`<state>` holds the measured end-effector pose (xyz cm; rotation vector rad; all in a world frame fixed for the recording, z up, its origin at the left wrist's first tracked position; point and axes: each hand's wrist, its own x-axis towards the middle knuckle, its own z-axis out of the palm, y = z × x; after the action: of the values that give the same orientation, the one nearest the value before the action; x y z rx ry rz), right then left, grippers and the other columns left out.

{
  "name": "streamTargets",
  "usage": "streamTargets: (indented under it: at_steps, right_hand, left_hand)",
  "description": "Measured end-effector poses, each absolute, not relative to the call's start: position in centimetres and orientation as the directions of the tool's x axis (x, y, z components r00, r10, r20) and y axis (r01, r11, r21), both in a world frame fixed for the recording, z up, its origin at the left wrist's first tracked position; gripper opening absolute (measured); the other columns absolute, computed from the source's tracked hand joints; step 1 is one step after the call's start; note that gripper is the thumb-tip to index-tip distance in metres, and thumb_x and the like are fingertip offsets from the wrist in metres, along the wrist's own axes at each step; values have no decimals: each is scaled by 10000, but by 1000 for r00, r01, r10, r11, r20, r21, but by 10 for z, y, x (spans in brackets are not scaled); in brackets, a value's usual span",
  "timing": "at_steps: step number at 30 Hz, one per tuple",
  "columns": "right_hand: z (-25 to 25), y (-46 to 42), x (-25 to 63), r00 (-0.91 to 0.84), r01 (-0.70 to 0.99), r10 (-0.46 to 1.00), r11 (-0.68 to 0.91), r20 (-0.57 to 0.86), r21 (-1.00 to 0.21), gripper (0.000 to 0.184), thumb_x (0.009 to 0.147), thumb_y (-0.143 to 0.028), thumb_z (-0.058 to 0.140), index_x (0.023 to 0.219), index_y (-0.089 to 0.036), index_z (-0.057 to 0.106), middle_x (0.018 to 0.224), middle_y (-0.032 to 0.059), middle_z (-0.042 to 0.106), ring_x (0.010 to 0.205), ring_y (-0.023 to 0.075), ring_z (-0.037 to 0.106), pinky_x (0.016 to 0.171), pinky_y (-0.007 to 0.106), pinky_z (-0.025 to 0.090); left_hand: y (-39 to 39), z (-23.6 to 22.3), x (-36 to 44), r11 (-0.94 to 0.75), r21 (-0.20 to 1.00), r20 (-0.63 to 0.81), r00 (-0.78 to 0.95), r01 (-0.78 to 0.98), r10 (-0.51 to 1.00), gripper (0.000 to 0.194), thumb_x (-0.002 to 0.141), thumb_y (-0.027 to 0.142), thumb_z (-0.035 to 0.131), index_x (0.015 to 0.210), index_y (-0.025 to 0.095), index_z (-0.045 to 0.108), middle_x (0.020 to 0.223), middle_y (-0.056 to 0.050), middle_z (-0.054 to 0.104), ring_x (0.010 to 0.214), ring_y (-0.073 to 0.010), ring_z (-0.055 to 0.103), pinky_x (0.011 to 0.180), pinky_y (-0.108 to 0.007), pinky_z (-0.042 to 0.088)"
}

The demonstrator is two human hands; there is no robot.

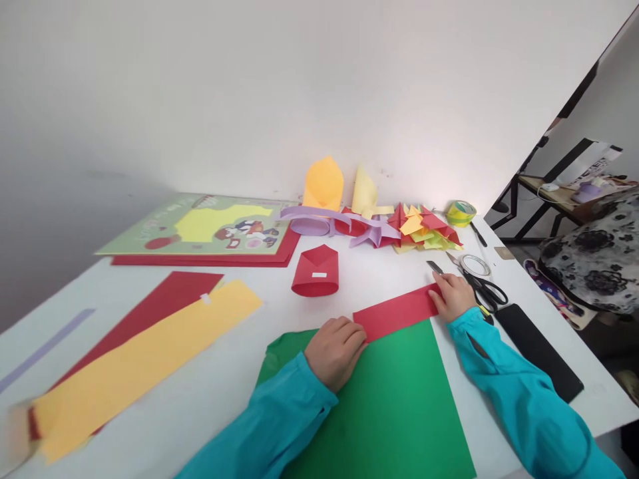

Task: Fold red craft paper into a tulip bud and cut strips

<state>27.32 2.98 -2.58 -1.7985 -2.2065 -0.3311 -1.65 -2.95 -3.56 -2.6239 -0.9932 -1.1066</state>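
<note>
A red paper strip [397, 311] lies slantwise across the top edge of a green paper sheet [399, 399]. My left hand [337, 351] is closed on the strip's left end, its fingers curled over the green sheet. At the other end, my right hand [454, 296] pinches the strip between thumb and fingers. A dark blade [434, 267] pokes out just beyond my right fingers; the hand hides what lies behind it. Black-handled scissors [486, 289] rest right beside that hand. Beyond the strip stands a folded red paper pocket [314, 273] with a white patch.
A yellow-orange paper strip [150, 362] overlaps dark red paper [134, 326] at left. Behind are a picture board [144, 226], paper loops and folded scraps [424, 229], and yellow-green tape [460, 213]. A white tape roll [475, 265] and a black flat object [539, 349] lie right.
</note>
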Motion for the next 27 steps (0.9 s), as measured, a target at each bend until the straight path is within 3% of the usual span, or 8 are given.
streamTargets:
  at_steps: [4, 9, 13, 16, 18, 21, 24, 27]
  right_hand:
    - [-21, 42, 270, -166, 971, 914, 217, 371, -100, 186, 810, -277, 516, 800, -202, 685, 870, 72, 661, 800, 206, 565, 675, 303, 393]
    - [-12, 42, 271, -109, 964, 853, 216, 510, -155, 322, 915, -281, 331, 958, -156, 623, 882, 94, 653, 789, 183, 581, 701, 293, 430]
    - [-15, 36, 265, -179, 952, 850, 277, 495, -132, 262, 818, -374, 517, 920, -169, 643, 927, 105, 644, 831, 222, 563, 690, 317, 420]
    - [-19, 34, 264, -204, 945, 870, 295, 449, -142, 160, 722, -342, 623, 728, -185, 651, 829, 86, 640, 763, 216, 556, 656, 316, 410]
    - [-18, 33, 267, -181, 938, 863, 295, 471, -180, 163, 766, -301, 569, 665, -186, 623, 739, 64, 628, 729, 195, 562, 660, 304, 421]
    - [-10, 28, 269, -83, 935, 824, 259, 560, -241, 244, 864, -308, 429, 781, -173, 616, 746, 64, 637, 721, 179, 584, 662, 291, 447]
    - [1, 18, 264, 62, 876, 750, 275, 659, -396, 262, 881, -349, 417, 836, -183, 615, 756, 51, 657, 649, 161, 590, 618, 278, 464]
    - [9, 6, 252, 86, 671, 772, 422, 629, -610, 210, 833, -364, 517, 791, -191, 627, 720, 35, 660, 613, 150, 589, 571, 264, 477]
  left_hand:
    - [-30, -38, -18, -762, 116, 684, 505, 637, 527, 166, 853, 163, 449, 760, 161, 586, 716, -46, 642, 664, -165, 524, 583, -309, 411]
    - [-30, -40, -20, -768, 114, 674, 519, 630, 526, 176, 850, 152, 448, 745, 167, 589, 709, -42, 642, 656, -156, 518, 580, -304, 394]
    - [-28, -46, -21, -772, 120, 688, 508, 624, 518, 178, 848, 161, 447, 739, 168, 587, 706, -43, 637, 652, -159, 505, 575, -311, 382]
    - [-27, -48, -22, -775, 133, 678, 513, 618, 526, 180, 848, 164, 446, 740, 169, 590, 723, -46, 645, 661, -160, 516, 580, -312, 383]
    - [-27, -49, -23, -776, 144, 679, 509, 614, 529, 192, 849, 166, 445, 724, 169, 590, 725, -47, 651, 666, -163, 528, 580, -313, 388]
    - [-26, -47, -24, -781, 183, 678, 498, 597, 540, 205, 846, 175, 449, 706, 169, 598, 709, -50, 656, 658, -166, 539, 572, -317, 408]
    - [-26, -44, -25, -775, 338, 676, 435, 534, 595, 169, 832, 212, 493, 736, 168, 625, 710, -59, 662, 666, -160, 558, 596, -317, 461]
    - [-28, -40, -25, -620, 674, 547, 292, 403, 784, 171, 786, 318, 593, 820, 161, 653, 748, -66, 680, 679, -153, 591, 626, -312, 509]
